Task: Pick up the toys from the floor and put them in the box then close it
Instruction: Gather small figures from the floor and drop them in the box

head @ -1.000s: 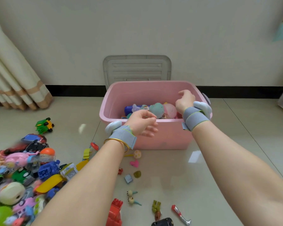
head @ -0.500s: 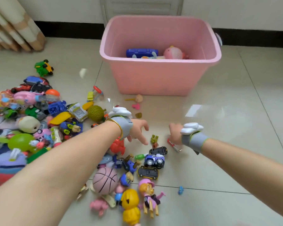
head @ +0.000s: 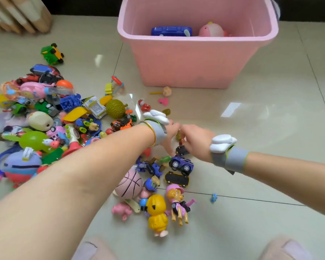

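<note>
The pink box [head: 195,66] stands open on the floor ahead, with a blue toy [head: 171,31] and a pink round toy [head: 211,30] inside. Both hands meet low over a cluster of small toys in front of it. My left hand [head: 170,136] points its fingers down beside a black toy car [head: 180,150] and holds nothing I can see. My right hand [head: 194,139] curls its fingers round a small green-brown figure [head: 178,136]; its palm hides anything else. A purple car [head: 181,164] lies just below them.
A large heap of toys [head: 45,113] covers the floor to the left, including a durian toy [head: 115,108] and a pink basketball [head: 129,184]. Yellow [head: 157,212] and pink pup [head: 176,199] figures lie nearer me. A curtain [head: 21,14] hangs at the far left.
Both hands came down from the box rim to the floor toys and moved together. My right hand has slid left onto the small figure beside the black car.
</note>
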A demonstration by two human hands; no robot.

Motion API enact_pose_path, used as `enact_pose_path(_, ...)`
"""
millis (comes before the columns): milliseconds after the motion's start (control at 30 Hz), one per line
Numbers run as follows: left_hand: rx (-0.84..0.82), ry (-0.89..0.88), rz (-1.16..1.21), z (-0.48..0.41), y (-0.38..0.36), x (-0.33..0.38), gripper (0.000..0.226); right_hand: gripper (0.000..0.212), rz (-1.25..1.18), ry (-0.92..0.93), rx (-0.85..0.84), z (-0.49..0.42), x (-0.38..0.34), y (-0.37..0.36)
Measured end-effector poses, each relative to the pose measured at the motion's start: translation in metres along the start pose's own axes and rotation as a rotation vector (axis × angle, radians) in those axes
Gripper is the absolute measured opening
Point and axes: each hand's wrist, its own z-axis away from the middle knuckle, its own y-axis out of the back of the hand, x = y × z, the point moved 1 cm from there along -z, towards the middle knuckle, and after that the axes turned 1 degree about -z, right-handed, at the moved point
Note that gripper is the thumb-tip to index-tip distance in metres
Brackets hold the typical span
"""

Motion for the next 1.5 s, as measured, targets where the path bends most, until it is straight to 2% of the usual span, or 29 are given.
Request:
enact_pose_path(100,0.053,0.026,0.013,0.001,0.015,-0.018,0.080,0.025,0.125,0.607,0.100,0.036,-0.033,-0.031)
enact_pose_path(167,0.075,0.069,0.051,0.000,0.016,-0.027,0.076,0.041,0.290,0.931,0.021,0.061,-0.051,-0.064)
enact_pose_path(233,0.086,0.093,0.079,0.000,0.012,-0.033,0.076,0.049,0.503,1.103,-0.096,0.074,-0.061,-0.093)
enact_pose_path(267,0.096,0.096,0.087,0.000,0.012,-0.033,0.076,0.050,0.605,1.134,-0.141,0.078,-0.059,-0.101)
enact_pose_path(333,0.118,0.098,0.095,0.000,0.009,-0.035,0.075,0.035,0.696,1.153,-0.134,0.077,-0.054,-0.117)
enact_pose_path(433,0.144,0.110,0.119,-0.001,0.008,-0.042,0.075,0.016,0.665,1.155,-0.084,0.062,-0.045,-0.129)
enact_pose_path(633,0.214,0.173,0.198,0.002,0.012,-0.060,0.066,0.006,0.679,1.092,0.096,0.000,-0.047,-0.102)
enact_pose_path(733,0.261,0.214,0.293,0.004,0.017,-0.069,0.060,0.005,0.668,1.028,0.093,-0.030,-0.043,-0.079)
enact_pose_path(867,0.331,0.292,0.433,0.011,0.025,-0.083,0.052,0.021,0.667,0.923,0.042,-0.059,-0.029,-0.054)
enact_pose_path(967,0.332,0.355,0.458,0.016,0.032,-0.092,0.052,0.044,0.481,0.889,0.149,-0.064,-0.024,-0.039)
enact_pose_path(1033,0.262,0.402,0.391,0.017,0.033,-0.093,0.060,0.046,0.348,0.813,0.286,-0.064,-0.020,-0.028)
enact_pose_path(1100,0.182,0.405,0.338,0.019,0.034,-0.089,0.072,0.041,0.224,0.583,0.371,-0.066,-0.012,-0.011)
enact_pose_path(1133,0.148,0.393,0.321,0.020,0.033,-0.084,0.077,0.038,0.162,0.383,0.361,-0.068,-0.005,0.000)
enact_pose_path(1200,0.083,0.387,0.258,0.021,0.031,-0.075,0.088,0.039,0.099,-0.091,0.237,-0.074,0.021,0.017)
enact_pose_path(1267,0.016,0.396,0.186,0.016,0.027,-0.071,0.101,0.049,0.087,-0.445,0.079,-0.070,0.048,0.030)
enact_pose_path(1333,-0.008,0.388,0.155,0.010,0.024,-0.069,0.113,0.062,-0.036,-0.624,-0.070,-0.061,0.068,0.032)
enact_pose_path(1400,-0.047,0.366,0.196,0.007,0.025,-0.061,0.123,0.071,-0.322,-0.740,-0.179,-0.056,0.077,0.028)
enact_pose_path(1500,-0.099,0.400,0.221,0.006,0.014,-0.048,0.142,0.078,-0.704,-0.757,-0.171,-0.064,0.066,0.019)
